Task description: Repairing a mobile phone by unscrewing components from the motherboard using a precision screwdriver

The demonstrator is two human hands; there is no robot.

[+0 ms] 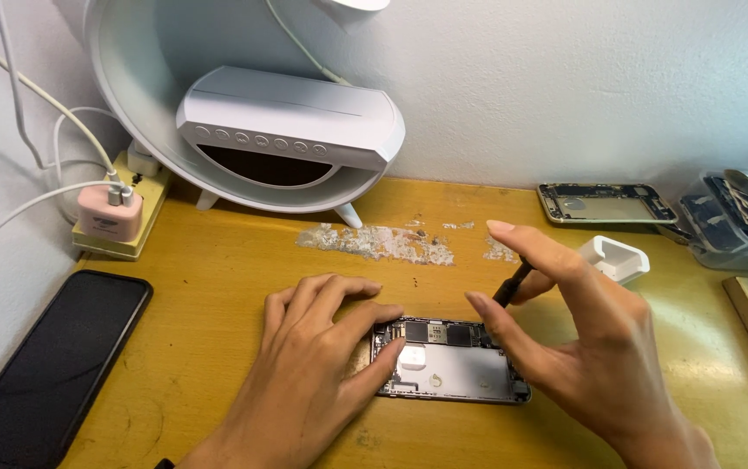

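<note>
- left hand [309, 365] spread flat, fingers pinning opened phone chassis [452, 360] at its left end.
- right hand [565, 334] pinching dark tool [513, 285], tip over the chassis top edge.
- i judge board work underway; next needs steady, precise tip.

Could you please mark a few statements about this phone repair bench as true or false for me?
1. The left hand rests on the opened phone. True.
2. The right hand holds a thin dark tool over the phone. True.
3. The black phone lies at the right of the desk. False: it lies at the left.
4. A pink charger sits in the power strip. True.
5. The empty phone frame lies under the white lamp. False: it lies apart, far right.
</note>
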